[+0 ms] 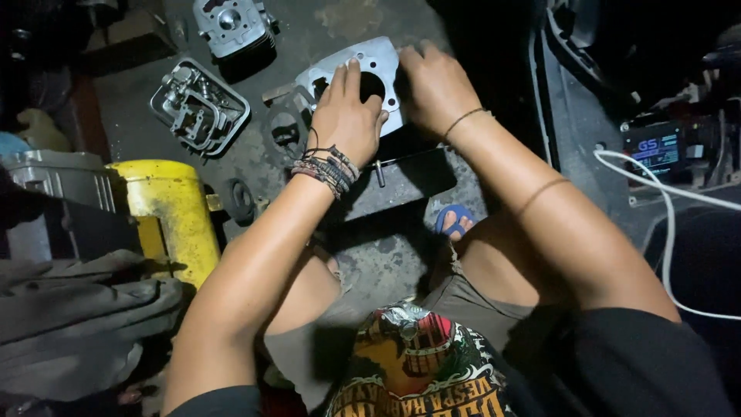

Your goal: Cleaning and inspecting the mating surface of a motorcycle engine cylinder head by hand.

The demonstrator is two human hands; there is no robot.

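a: two hands lay on one item, a grey metal cylinder block [382,66] with a round bore, flat on the concrete floor [386,255].

b: grip?

a: left hand [346,116] spread flat, fingers at the bore edge; right hand [436,85] palm down on the block's right side, fingers loosely extended. both pressed rather than clasped, seemingly to steady it.

b: around the block?

a: left of it, a thin dark gasket [285,131]; further left, a metal cover with rockers [199,108]; above-left, a finned cylinder head [231,27]. below-left, a yellow drum [174,212]. below the block, a dark flat slab [401,181].
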